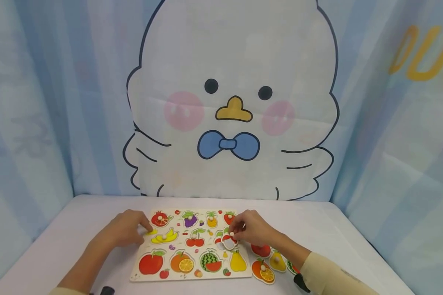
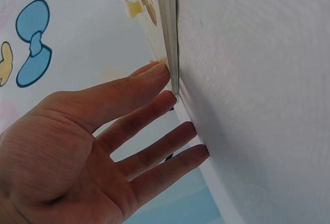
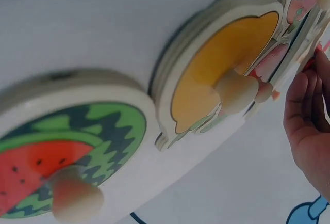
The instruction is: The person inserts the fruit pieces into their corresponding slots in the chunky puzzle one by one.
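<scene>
And there was the right hand (image 1: 254, 229), thumb and finger pinching the knob of a red-and-white fruit piece (image 1: 229, 242) by the right edge of the puzzle board (image 1: 214, 276), between the strawberry piece (image 1: 229, 217) and the pear print (image 1: 238, 261)! It overlapped a similar print just beside it, so it looked not quite seated, though the fingers hid part of that spot. Over at the board's left edge, the left hand (image 1: 125, 227) grasped nothing: fingers loosely stretched, thumb against the rim, apparently steadying it. Now the score, judged by the knobs: pomegranate (image 1: 160, 220), grapes (image 1: 190, 220), pineapple (image 1: 211, 221) and strawberry filled the far row, with bananas (image 1: 164, 237) and cherries (image 1: 194, 241) behind the near one, six seemingly home. But that near row! The apple print (image 1: 151, 263), orange print (image 1: 182, 262), watermelon print (image 1: 211, 261) and pear print showed no knobs, and four pieces waited on the table (image 1: 336, 246) off the board's near right corner: a red piece (image 1: 261, 250), probably the apple, an orange piece (image 1: 263, 271), a pear piece (image 1: 277, 261) and a watermelon piece (image 1: 291, 267), partly hidden. One in play, four left, well past halfway by the look of it
</scene>
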